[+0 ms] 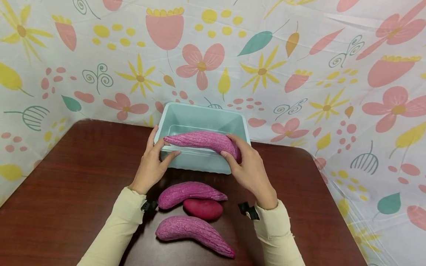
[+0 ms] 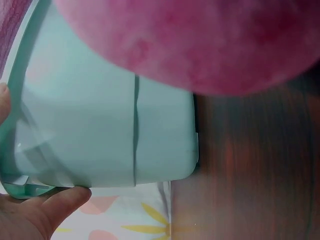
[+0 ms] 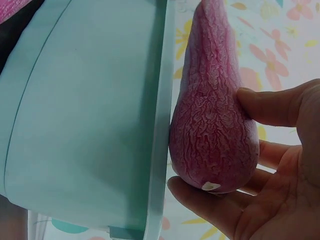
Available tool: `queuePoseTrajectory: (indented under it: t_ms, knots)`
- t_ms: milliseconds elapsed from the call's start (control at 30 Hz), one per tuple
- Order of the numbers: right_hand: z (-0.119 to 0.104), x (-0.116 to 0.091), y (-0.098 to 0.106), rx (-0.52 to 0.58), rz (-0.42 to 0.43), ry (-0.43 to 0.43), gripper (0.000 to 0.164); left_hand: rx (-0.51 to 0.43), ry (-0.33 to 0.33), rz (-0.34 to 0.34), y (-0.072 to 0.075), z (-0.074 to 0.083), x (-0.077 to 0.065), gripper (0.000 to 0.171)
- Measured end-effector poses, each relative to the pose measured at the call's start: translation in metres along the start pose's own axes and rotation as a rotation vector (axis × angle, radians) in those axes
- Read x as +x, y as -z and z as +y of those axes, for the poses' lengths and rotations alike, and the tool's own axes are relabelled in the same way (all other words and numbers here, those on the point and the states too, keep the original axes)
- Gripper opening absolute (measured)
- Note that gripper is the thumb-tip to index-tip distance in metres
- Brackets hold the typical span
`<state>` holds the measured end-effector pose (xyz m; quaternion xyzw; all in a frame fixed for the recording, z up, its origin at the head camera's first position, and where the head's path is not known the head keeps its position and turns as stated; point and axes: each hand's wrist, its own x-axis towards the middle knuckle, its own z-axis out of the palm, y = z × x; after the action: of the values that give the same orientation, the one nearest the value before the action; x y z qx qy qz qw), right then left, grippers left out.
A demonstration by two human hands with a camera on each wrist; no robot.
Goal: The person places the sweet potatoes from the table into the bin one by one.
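A long, wrinkled purple sweet potato [image 1: 203,140] lies across the front rim of a pale blue-green plastic bin [image 1: 199,160]. My right hand [image 1: 251,168] grips its thick end between thumb and fingers, seen close in the right wrist view with the wrinkled skin [image 3: 215,125] filling the grasp. The thin end points left, by my left hand [image 1: 149,166]. That hand holds the bin's front left corner, thumb on the front and fingers along the left side. In the left wrist view its fingers [image 2: 67,202] touch the rim's edge.
Nearer on the dark wooden table [image 1: 66,192] lie a curved purple sweet potato [image 1: 189,194], a smooth, shorter magenta one [image 1: 203,209] and another long purple one [image 1: 193,231]. Behind the bin hangs a white cloth [image 1: 226,51] printed with flowers.
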<state>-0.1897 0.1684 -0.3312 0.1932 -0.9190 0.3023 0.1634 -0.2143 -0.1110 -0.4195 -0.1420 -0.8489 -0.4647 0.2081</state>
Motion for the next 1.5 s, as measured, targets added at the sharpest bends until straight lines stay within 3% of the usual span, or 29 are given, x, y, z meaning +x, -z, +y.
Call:
queuePoseTrajectory:
  t_ms: [733, 1500]
  knots:
    - [0.012, 0.030, -0.014, -0.002, -0.003, -0.026, 0.048, 0.012, 0.029, 0.000, 0.000, -0.002, -0.001, 0.030]
    - [0.029, 0.037, -0.034, 0.004, -0.063, -0.066, 0.045, 0.009, 0.001, 0.009, -0.001, -0.005, 0.001, 0.030]
